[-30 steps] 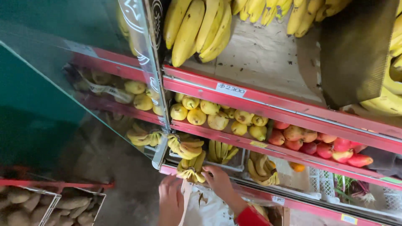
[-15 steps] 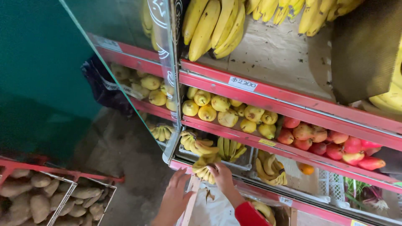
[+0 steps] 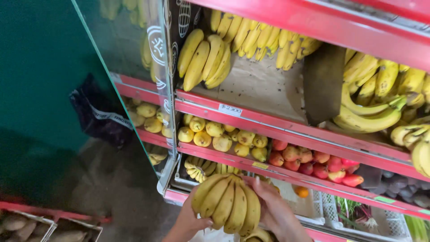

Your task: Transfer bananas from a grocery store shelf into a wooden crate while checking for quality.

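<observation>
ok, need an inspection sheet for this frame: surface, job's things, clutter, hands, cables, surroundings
Surface: red tiered shelves, stocked with fruit.
Job's things: bunch of yellow bananas, held up in front of the lower shelf, brown marks on the skins.
Clutter: more banana bunches on the top shelf; yellow fruit and red fruit on the middle shelf; dark bag seen through the glass side panel.
Hands: left hand under the bunch's left side; right hand against its right side.
Cables: nothing seen.
Surroundings: green wall; crates of brown tubers at lower left.
</observation>
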